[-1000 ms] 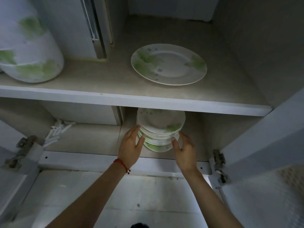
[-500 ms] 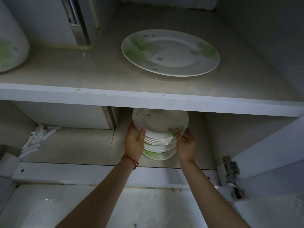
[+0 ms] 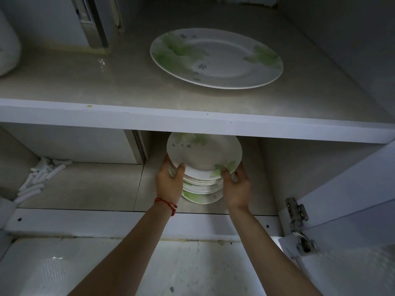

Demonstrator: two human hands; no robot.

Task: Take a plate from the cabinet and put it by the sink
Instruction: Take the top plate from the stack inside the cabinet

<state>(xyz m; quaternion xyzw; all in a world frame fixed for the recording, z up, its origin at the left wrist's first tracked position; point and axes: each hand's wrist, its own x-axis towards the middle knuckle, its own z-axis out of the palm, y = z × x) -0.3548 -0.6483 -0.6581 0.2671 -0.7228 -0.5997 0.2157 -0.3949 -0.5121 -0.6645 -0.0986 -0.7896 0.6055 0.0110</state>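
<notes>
A stack of several white plates (image 3: 201, 184) with green leaf prints stands on the lower shelf of the open cabinet. The top plate (image 3: 204, 153) is tilted up at its near edge, and its far edge is hidden by the upper shelf board. My left hand (image 3: 170, 180) grips the left rim, thumb on top. My right hand (image 3: 236, 185) grips the right rim the same way. A red string bracelet circles my left wrist.
A large oval plate (image 3: 215, 58) with the same print lies on the upper shelf (image 3: 85, 86). A white shelf board edge (image 3: 149, 119) runs just above the stack. White plastic pieces (image 3: 40, 178) lie at the lower left. A door hinge (image 3: 298, 212) sits at the right.
Both hands have closed in on the stack from either side and taken the top plate's rim; its near edge is now raised. The camera has moved closer to the cabinet.
</notes>
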